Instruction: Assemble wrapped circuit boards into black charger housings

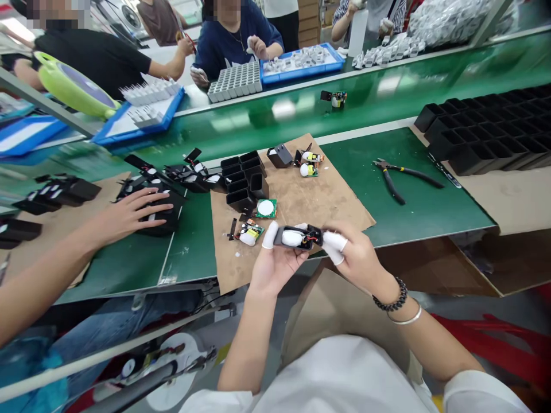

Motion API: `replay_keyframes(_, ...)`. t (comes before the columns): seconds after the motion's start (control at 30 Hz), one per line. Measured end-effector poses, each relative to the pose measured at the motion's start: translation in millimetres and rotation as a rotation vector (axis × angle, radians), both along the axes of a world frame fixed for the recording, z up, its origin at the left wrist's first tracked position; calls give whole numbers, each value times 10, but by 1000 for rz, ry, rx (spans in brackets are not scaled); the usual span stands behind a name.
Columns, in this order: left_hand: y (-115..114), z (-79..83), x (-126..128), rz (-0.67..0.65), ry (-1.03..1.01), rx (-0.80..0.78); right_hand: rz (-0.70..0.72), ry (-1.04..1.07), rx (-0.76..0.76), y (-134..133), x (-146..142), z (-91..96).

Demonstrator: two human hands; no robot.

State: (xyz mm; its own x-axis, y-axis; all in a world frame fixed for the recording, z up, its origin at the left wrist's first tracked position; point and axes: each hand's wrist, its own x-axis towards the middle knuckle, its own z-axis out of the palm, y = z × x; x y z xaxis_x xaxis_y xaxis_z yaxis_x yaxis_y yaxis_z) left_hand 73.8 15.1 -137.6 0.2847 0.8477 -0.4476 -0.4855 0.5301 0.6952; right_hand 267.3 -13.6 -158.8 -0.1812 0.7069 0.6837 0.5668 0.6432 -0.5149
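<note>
My left hand (pixel 275 261) and my right hand (pixel 355 258) together hold a small black charger housing (pixel 298 237) with a white part and coloured wires showing inside it. Both hands wear white finger cots and pinch the housing from either side, just above the near edge of a brown cardboard sheet (pixel 293 201). On the cardboard lie a loose circuit board with a white capacitor (pixel 248 234), a green round-topped board (pixel 266 208), black empty housings (pixel 245 178) and two more assembled boards (pixel 310 163).
Black pliers (pixel 398 175) lie on the green table to the right. A tray of black housings (pixel 491 135) stands at far right. A neighbour's hand (pixel 129 212) rests on black parts at left. Other people work across the green conveyor (pixel 387 86) with blue trays (pixel 301 60).
</note>
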Motion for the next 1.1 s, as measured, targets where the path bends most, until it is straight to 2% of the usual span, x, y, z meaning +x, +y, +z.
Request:
replay_keyframes(0.1,19,15,-6,52,-52,-79,12,87,-58,31,20,107)
replay_keyframes(0.2,28,-17,22,47,-37,-35,121,11,-132,108,-63,232)
replay_keyframes(0.3,68,-84,12,48,1,122,248,-138,-214,345,-144,369)
replay_keyframes(0.4,134,-199,-53,85,159,332,324,-217,-257,804,-120,568)
replay_keyframes(0.47,163,-285,-101,75,344,439,246,-216,-237,1208,-36,716)
replay_keyframes(0.57,166,-378,-149,-6,588,551,2,-132,-210,1826,125,897)
replay_keyframes(0.67,157,-419,-183,-71,656,641,-113,-87,-269,2325,155,1016)
replay_keyframes(0.73,166,-437,-202,-54,643,679,-99,-137,-284,2607,21,1082)
replay_keyframes(0.83,195,-468,-217,22,644,759,-129,-258,-259,3047,-394,1153)
replay_keyframes(0.93,204,-502,-226,55,649,816,-133,-355,-392,3463,-888,1116)
replay_keyframes(1.0,186,-521,-247,30,631,777,-112,-373,-520,3653,-1161,1018)
replay_keyframes(1.1,142,-545,-308,-26,589,587,-82,-378,-602,3811,-1411,863)
